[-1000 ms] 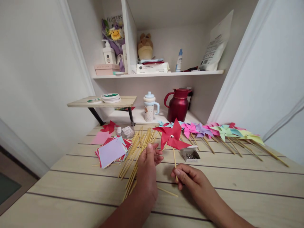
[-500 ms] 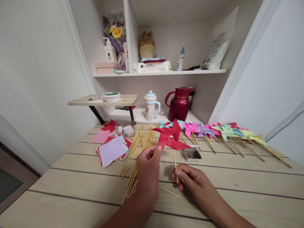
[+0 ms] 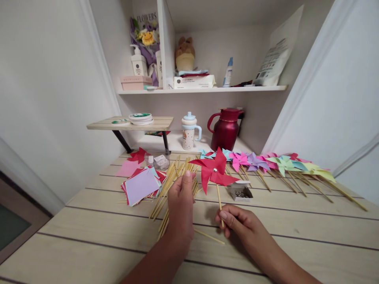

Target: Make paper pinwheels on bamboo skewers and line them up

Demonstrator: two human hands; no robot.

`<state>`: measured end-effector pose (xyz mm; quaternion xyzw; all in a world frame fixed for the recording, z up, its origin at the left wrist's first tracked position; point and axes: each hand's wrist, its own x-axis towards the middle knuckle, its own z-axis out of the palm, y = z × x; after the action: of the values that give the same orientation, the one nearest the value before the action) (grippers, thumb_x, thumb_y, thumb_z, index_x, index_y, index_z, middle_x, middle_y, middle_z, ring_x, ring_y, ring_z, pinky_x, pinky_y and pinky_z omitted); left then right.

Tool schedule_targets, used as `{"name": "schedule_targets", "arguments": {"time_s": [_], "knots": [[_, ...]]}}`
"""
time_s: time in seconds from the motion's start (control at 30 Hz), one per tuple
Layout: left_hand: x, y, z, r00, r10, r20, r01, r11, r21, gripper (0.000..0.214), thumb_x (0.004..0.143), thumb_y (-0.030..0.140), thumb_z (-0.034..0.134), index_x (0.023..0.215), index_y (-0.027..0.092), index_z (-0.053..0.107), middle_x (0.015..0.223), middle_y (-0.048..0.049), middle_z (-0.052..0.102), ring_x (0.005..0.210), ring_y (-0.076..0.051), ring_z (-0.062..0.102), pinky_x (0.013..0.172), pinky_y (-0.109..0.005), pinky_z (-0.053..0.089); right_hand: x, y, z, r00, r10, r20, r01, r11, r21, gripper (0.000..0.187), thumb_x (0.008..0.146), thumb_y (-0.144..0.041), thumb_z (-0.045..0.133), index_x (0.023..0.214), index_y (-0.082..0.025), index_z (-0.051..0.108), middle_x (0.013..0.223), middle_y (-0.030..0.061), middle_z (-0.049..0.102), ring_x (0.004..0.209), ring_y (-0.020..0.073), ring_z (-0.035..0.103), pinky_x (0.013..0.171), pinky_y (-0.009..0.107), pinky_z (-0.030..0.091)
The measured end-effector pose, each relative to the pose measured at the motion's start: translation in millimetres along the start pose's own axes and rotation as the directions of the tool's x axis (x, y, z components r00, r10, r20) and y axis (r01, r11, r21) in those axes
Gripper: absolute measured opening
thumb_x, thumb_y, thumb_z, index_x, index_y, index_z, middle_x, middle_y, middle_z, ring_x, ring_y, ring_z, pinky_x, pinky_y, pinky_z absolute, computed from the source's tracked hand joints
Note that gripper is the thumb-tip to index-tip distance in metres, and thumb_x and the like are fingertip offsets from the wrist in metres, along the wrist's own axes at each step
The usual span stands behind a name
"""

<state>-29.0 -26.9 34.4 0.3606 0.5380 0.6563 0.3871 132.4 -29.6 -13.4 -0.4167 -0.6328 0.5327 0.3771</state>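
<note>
A red paper pinwheel (image 3: 218,176) with a shiny pin at its centre stands upright over the table. My right hand (image 3: 237,223) pinches its thin wooden stick (image 3: 219,197) near the lower end. Just left of the blades is my left hand (image 3: 181,205), thumb up and fingers loosely bent, apart from the paper and holding nothing. Behind and under that hand lie many loose wooden sticks (image 3: 166,189). A small open box of metal pins (image 3: 242,192) sits right of the pinwheel's stick.
Squares of coloured paper (image 3: 141,187) are stacked at the left, near a clear container (image 3: 160,161). Several finished pinwheels (image 3: 284,163) lie along the back right. Behind them stand a red jug (image 3: 225,130) and a lidded cup (image 3: 188,136). A small raised shelf (image 3: 118,124) is back left.
My left hand has let go of the red pinwheel's blade and moved slightly left. The right hand keeps its grip on the stick. The view has shifted a little.
</note>
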Motion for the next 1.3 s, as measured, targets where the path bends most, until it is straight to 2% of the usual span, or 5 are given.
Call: {"name": "schedule_targets", "arguments": {"time_s": [0.2,0.4,0.7,1.07,1.3], "knots": [[1,4,4.1,0.999,-0.017,0.031,0.018,0.999,-0.029,0.036,0.078,0.053,0.069,0.074,0.017,0.072,0.054,0.0037,0.048,0.053,-0.011,0.042,0.056,-0.023,0.039,-3,3,-1,1.0,-0.007,0.029,0.008,0.999,-0.033,0.044,0.089,-0.057,0.056,0.076,-0.017,0.067,0.065,0.0007,0.059,0.058,0.014,0.052,0.06,0.028,0.04],[3,2,7.4,1.0,-0.013,-0.006,0.012,0.997,-0.072,0.022,0.071,0.035,0.076,0.078,0.014,0.075,0.067,-0.0017,0.065,0.064,-0.014,0.056,0.061,-0.024,0.043,-2,0,-1,0.999,-0.015,0.039,0.017,0.999,-0.044,0.046,0.089,-0.059,0.055,0.075,-0.017,0.067,0.062,0.0008,0.058,0.058,0.0144,0.052,0.06,0.028,0.04],[11,-4,3.5,0.992,0.11,-0.068,-0.114,0.992,-0.058,0.02,0.07,0.033,0.077,0.078,0.015,0.076,0.055,0.0056,0.049,0.052,-0.008,0.042,0.051,-0.021,0.033,-1,1,1,0.996,0.009,0.093,-0.009,1.0,-0.008,0.046,0.088,-0.06,0.057,0.077,-0.017,0.068,0.065,0.0013,0.059,0.058,0.0141,0.052,0.06,0.028,0.04],[15,1,1.0,0.988,0.119,-0.099,-0.125,0.991,-0.053,0.016,0.072,0.031,0.074,0.077,0.015,0.075,0.07,-0.0022,0.07,0.064,-0.014,0.059,0.063,-0.025,0.045,-1,2,1,0.993,0.006,0.119,0.0,0.998,-0.056,0.044,0.088,-0.058,0.058,0.076,-0.016,0.067,0.065,0.0015,0.06,0.059,0.0135,0.053,0.06,0.027,0.04],[17,2,-0.5,0.978,0.164,-0.128,-0.168,0.985,-0.024,0.018,0.07,0.032,0.076,0.075,0.015,0.076,0.057,0.004,0.052,0.055,-0.01,0.044,0.055,-0.023,0.037,-3,5,1,0.99,0.037,0.137,-0.025,0.996,-0.084,0.047,0.087,-0.061,0.057,0.076,-0.016,0.068,0.063,0.0018,0.059,0.059,0.0144,0.054,0.059,0.027,0.042]]}}
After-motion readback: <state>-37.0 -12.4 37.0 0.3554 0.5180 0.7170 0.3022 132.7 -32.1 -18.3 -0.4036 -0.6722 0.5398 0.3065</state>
